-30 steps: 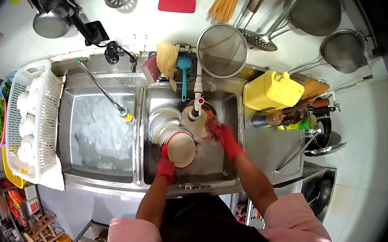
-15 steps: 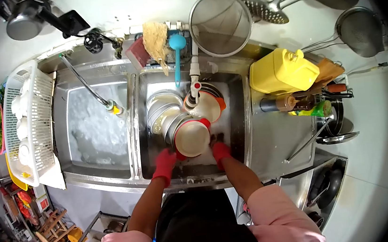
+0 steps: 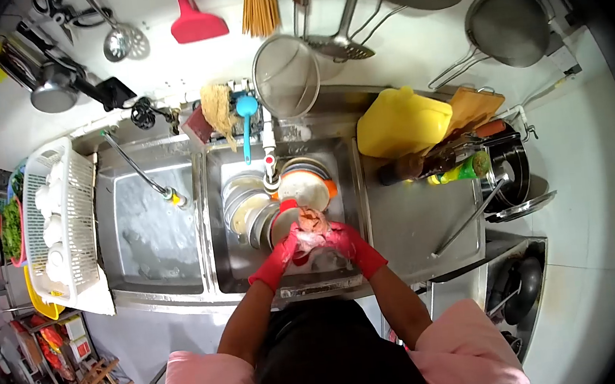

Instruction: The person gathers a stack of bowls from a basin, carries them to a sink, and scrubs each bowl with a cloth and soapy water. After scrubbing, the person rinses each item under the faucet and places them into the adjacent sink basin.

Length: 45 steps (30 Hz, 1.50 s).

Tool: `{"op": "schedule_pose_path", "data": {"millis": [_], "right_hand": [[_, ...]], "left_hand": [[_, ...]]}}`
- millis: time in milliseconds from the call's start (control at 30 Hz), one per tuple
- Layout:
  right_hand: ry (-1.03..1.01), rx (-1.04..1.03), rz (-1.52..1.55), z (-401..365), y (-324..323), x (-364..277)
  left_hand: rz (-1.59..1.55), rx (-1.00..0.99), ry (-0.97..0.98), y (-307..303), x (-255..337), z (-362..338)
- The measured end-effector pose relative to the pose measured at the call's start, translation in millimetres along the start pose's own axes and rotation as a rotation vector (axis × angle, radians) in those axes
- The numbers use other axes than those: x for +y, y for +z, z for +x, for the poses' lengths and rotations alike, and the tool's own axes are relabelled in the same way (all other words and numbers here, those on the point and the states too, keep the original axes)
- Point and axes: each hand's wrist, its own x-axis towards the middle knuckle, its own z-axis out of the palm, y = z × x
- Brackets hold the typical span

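Observation:
Both my hands wear red rubber gloves and meet over the front of the right sink basin. My left hand (image 3: 282,257) and my right hand (image 3: 355,247) are closed on opposite sides of a crumpled, soapy, brownish-pink cloth (image 3: 312,221). Suds show on it and between the gloves. Just behind lies a red-rimmed bowl (image 3: 281,227), partly hidden by the cloth and my left hand. Stacked plates (image 3: 242,193) lean at the basin's left, and orange-edged dishes (image 3: 302,187) lie under the tap (image 3: 270,167).
Foamy water (image 3: 159,237) fills the left basin, with a hose tap (image 3: 142,172) over it. A white basket (image 3: 63,218) of dishes stands at far left. On the right counter are a yellow jug (image 3: 401,123) and bottles (image 3: 402,169). Strainers (image 3: 286,76) and a blue ladle (image 3: 247,127) hang behind.
My hands have come together and risen from the basin, now holding the cloth between them. The red-rimmed bowl has shifted and is partly covered. The view has tilted up and moved right.

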Motion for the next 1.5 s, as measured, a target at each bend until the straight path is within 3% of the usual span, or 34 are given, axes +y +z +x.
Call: {"op": "schedule_pose_path", "data": {"millis": [67, 100, 200, 233, 333, 367, 467, 500, 600, 633, 733, 800, 867, 900, 933, 1000, 1133, 1267, 1333, 1433, 1500], "right_hand": [[-0.098, -0.101, 0.013, -5, 22, -28], [0.046, -0.050, 0.259, -10, 29, -46], [-0.060, -0.083, 0.083, 2, 19, -56], [-0.191, -0.077, -0.113, 5, 21, -62], [-0.210, -0.133, 0.143, -11, 57, -106], [-0.204, -0.031, -0.018, -18, 64, -110], [-0.240, -0.076, -0.083, 2, 56, -96], [-0.196, -0.038, -0.207, 6, 55, -100], [-0.249, -0.096, -0.147, 1, 55, -109], [-0.229, -0.053, -0.164, 1, 57, -111], [-0.390, 0.028, -0.473, 2, 64, -120], [-0.525, 0.142, -0.640, -4, 77, -131], [-0.658, 0.208, -0.744, -3, 84, -139], [-0.721, 0.216, -0.761, -2, 84, -139], [-0.784, 0.223, -0.779, -2, 85, -142], [-0.738, 0.231, -0.821, -10, 89, -159], [-0.747, 0.278, -0.869, -21, 88, -182], [-0.755, 0.364, -0.848, -28, 91, -200], [-0.702, 0.346, -0.834, -31, 94, -209], [-0.519, 0.321, -0.668, -33, 95, -216], [-0.546, 0.298, -0.577, -38, 103, -226]], "left_hand": [[-0.153, -0.115, 0.039, 30, 25, -11], [-0.104, -0.003, -0.028, 16, 17, 3], [0.268, 0.159, 0.416, 21, 23, 10], [0.258, 0.225, 0.465, 22, 23, 13], [0.252, 0.291, 0.387, 58, 57, -13], [0.333, 0.220, 0.440, 59, 63, -18], [0.260, 0.099, 0.502, 65, 81, -32], [0.224, 0.061, 0.462, 53, 84, -29], [-0.006, 0.026, 0.346, 62, 101, -42], [0.045, -0.125, 0.346, 87, 118, -64], [0.022, 0.242, 0.339, 81, 97, -37], [0.061, 0.075, 0.288, 111, 108, -59], [-0.123, -0.081, 0.326, 116, 96, -47], [-0.278, -0.013, 0.239, 122, 94, -42], [-0.132, -0.105, 0.297, 121, 92, -43], [0.165, -0.287, 0.420, 123, 99, -52], [0.046, -0.257, 0.291, 123, 111, -61], [-0.071, -0.175, 0.295, 118, 117, -73], [-0.114, -0.228, 0.228, 85, 109, -49], [-0.290, -0.290, 0.193, 94, 125, -64], [-0.443, -0.346, 0.157, 116, 134, -73]]}}
